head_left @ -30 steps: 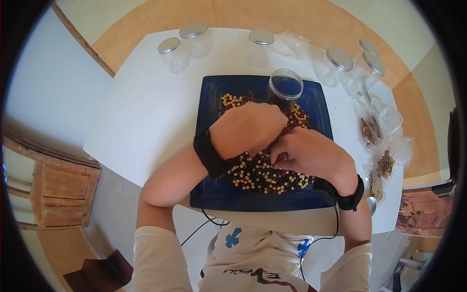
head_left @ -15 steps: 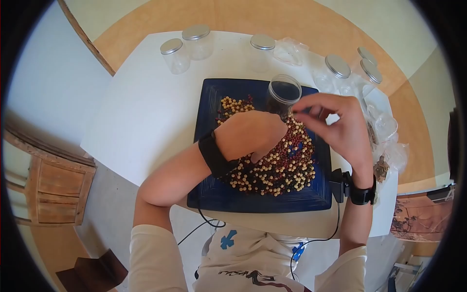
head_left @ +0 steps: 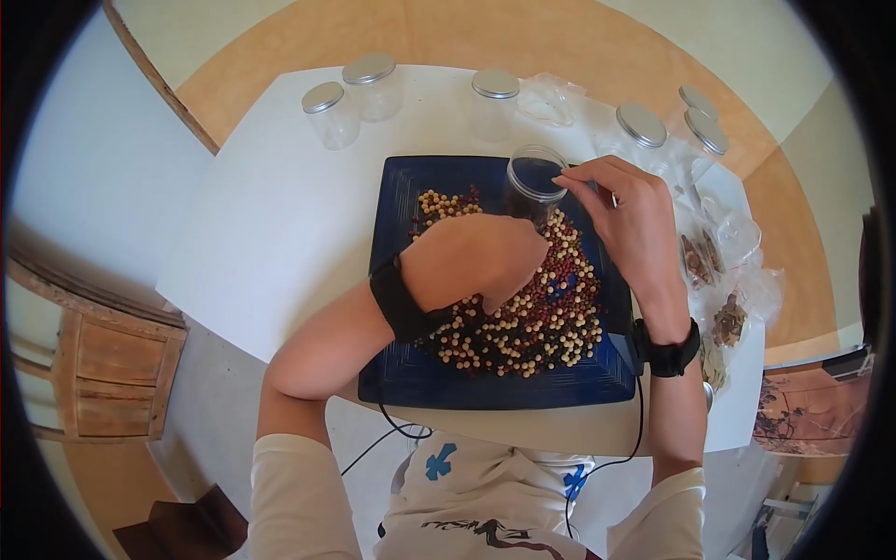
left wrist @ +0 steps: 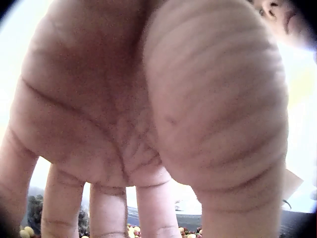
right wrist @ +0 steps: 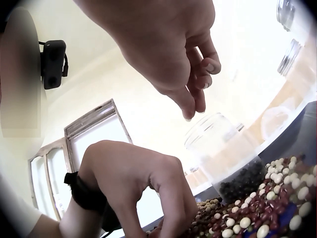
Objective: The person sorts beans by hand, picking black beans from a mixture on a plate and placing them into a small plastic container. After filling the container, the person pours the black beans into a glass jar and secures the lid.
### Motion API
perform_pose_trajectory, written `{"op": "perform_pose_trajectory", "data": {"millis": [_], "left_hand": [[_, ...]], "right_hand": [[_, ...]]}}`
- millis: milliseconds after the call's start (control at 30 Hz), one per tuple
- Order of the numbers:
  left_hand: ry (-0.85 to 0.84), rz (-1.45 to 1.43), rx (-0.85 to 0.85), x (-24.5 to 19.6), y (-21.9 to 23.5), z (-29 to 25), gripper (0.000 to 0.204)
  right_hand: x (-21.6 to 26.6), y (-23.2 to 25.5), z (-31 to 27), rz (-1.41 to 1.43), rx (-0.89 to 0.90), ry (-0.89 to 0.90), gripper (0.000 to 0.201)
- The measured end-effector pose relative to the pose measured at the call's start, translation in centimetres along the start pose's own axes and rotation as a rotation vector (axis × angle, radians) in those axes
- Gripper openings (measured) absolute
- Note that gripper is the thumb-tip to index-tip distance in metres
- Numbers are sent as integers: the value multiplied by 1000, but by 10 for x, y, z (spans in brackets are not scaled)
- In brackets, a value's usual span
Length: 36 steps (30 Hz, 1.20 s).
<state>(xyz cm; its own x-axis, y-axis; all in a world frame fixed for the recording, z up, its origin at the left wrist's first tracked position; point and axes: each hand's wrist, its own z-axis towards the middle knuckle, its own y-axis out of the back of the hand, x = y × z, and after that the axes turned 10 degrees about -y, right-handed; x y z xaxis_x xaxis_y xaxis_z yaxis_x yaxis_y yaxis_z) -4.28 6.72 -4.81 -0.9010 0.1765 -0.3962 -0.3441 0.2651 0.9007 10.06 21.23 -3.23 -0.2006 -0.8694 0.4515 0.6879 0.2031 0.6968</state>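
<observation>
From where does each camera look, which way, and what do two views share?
Head: on the head, facing forward and down at the tray; arms, left hand and right hand show.
Left wrist: on that wrist, facing along palm and fingers; part of the face shows.
Right wrist: on that wrist, facing past the right hand toward the jar; both hands show.
Head and right wrist share jar, beans and both hands.

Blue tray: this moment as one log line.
right hand: above open jar | left hand: at mixed beans | jar: on blue tray, black beans inside
</observation>
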Motion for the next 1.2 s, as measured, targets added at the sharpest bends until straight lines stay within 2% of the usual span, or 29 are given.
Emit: {"op": "perform_pose_trajectory", "data": {"millis": [67, 167, 200, 267, 333, 533, 667, 767, 867, 967, 1033, 1067, 1133, 1167, 1200], "left_hand": [[-33, -22, -27, -1, 3, -2, 7], [47, 18, 27, -1, 4, -5, 15], [-11, 49, -85, 4, -4, -8, 12], [-68, 77, -197, 3, -4, -9, 10], [71, 0, -58, -3, 3, -3, 10], [-5, -100, 9, 0, 3, 0, 16], [1, -47, -53, -3, 1, -1, 15], [46, -65, 26, -2, 4, -1, 16], [-17, -77, -3, 2, 0, -3, 15], [-67, -17, -99, 0, 0, -1, 16], [-78, -114, 113, -5, 10, 9, 15], [-78, -116, 113, -7, 11, 10, 15], [-125, -142, 139, -10, 11, 11, 15], [-126, -143, 139, -9, 9, 10, 15], [-140, -200, 90, -6, 7, 9, 15]], "right_hand": [[-1, -1, -1, -22, 4, -4, 10], [-2, -1, -1, -62, -13, 42, 11], [-2, 0, -1, -82, -15, 49, 11], [-2, -1, -1, -100, -15, 55, 12], [-3, -2, -1, -106, -37, 101, 15], [-4, -3, -1, -155, -52, 136, 19], [-3, -3, 0, -170, -59, 125, 21], [-3, -3, 0, -164, -44, 94, 22], [-4, -3, 0, -142, -42, 92, 23], [3, 1, 1, -94, -37, 10, 26], [9, 9, 3, 48, 105, -114, 29], [12, 14, 3, 48, 106, -114, 29], [18, 24, 4, 43, 260, -226, 21], [21, 28, 4, 42, 261, -227, 21], [23, 32, 4, 53, 337, -215, 22]]}}
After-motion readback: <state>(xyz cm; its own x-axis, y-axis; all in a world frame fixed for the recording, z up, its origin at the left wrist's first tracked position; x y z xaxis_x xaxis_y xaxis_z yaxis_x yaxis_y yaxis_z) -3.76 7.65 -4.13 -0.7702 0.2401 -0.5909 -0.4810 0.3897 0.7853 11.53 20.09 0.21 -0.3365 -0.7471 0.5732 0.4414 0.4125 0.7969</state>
